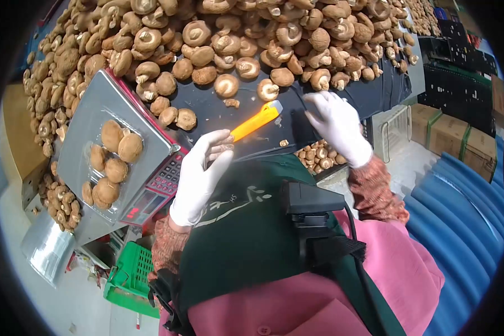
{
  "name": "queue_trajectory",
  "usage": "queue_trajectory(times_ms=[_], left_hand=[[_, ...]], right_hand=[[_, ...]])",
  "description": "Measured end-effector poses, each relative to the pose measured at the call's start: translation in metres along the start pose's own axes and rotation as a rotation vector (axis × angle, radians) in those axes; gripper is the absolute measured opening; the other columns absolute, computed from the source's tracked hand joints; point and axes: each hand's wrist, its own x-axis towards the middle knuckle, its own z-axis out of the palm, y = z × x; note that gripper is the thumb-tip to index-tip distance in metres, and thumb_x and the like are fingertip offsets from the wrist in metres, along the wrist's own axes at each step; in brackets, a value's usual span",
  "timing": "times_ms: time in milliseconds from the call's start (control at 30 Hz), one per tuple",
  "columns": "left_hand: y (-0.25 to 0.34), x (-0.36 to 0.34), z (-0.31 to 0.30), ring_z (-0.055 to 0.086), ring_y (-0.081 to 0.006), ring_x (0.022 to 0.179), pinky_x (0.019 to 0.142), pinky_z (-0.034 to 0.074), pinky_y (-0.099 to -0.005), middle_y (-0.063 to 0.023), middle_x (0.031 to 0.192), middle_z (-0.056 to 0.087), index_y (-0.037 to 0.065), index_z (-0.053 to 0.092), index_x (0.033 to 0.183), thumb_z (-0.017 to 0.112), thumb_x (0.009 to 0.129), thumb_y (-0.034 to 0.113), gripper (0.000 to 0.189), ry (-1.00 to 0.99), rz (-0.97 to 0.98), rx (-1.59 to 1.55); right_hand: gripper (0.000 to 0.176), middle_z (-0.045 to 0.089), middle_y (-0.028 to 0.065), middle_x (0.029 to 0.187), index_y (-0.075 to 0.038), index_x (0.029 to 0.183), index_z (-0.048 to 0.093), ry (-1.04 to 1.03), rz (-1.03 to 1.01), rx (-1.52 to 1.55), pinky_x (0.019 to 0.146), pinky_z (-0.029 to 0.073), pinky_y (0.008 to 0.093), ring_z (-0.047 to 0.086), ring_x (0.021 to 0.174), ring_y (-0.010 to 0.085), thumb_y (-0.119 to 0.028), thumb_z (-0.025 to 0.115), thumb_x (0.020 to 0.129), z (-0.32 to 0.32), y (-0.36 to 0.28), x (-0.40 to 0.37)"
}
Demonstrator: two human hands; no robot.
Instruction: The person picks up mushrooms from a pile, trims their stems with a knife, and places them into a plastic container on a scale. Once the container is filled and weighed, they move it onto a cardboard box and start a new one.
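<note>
The left hand [197, 172] has curled fingers at the near end of a yellow cutter [255, 122] over the worktop [207, 105]; pinching, I cannot tell. The right hand's [343, 126] fingers spread. Mushrooms [116, 169] sit on a scale [85, 131], likely for weighing.

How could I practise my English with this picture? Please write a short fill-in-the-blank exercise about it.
1. The left hand and the right hand are gloved in ____.
2. The orange tool is nearer to the ____ hand.
3. The basket is coloured ____.
4. On the scale, the lit digits are ____.

Missing words: white; left; green; red.
</note>
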Motion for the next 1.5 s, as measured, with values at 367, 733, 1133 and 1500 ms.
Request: queue_trajectory(times_ms=[367,733,1133,1500], left_hand=[[0.004,-0.007,-0.002,0.062,-0.0126,0.106,0.096,0.048,-0.0282,-0.0103,0.120,0.066,-0.001,0.057,0.132,0.063,0.096,0.006,0.037,0.075,-0.054,0.015],[0.008,-0.002,0.015,0.065,-0.0198,0.110,0.099,0.049,-0.0321,-0.0155,0.124,0.063,-0.004,0.048,0.139,0.057,0.097,0.002,0.043,0.010,0.023,-0.277],[0.008,-0.010,0.023,0.056,-0.0217,0.123,0.105,0.045,-0.0335,-0.0138,0.136,0.052,-0.004,0.043,0.144,0.069,0.087,-0.003,0.062,0.099,0.317,-0.349],[-0.001,-0.020,0.005,0.066,-0.0185,0.093,0.082,0.053,-0.0293,-0.0128,0.114,0.060,-0.007,0.047,0.138,0.064,0.094,0.001,0.048,0.181,0.340,-0.324]], right_hand=[[0.039,0.070,0.0093,0.108,-0.002,0.129,0.060,0.165,0.427,0.983,0.082,0.054,0.0276,0.068,0.093,0.0155,-0.012,0.063,0.092,0.045,-0.008,0.043],[0.040,0.059,0.0084,0.133,-0.005,0.135,0.054,-0.166,0.249,1.620,0.102,0.047,0.0306,0.058,0.121,0.0182,-0.003,0.060,0.095,0.016,-0.064,0.039],[0.058,0.046,0.0129,0.148,-0.001,0.143,0.045,-0.138,0.059,1.646,0.118,0.035,0.0406,0.044,0.140,0.0245,0.003,0.065,0.088,0.006,-0.101,0.019],[0.042,0.061,0.0102,0.130,0.002,0.134,0.053,-0.342,0.217,1.738,0.098,0.050,0.0298,0.062,0.110,0.0139,-0.014,0.063,0.097,0.007,-0.111,0.032]])
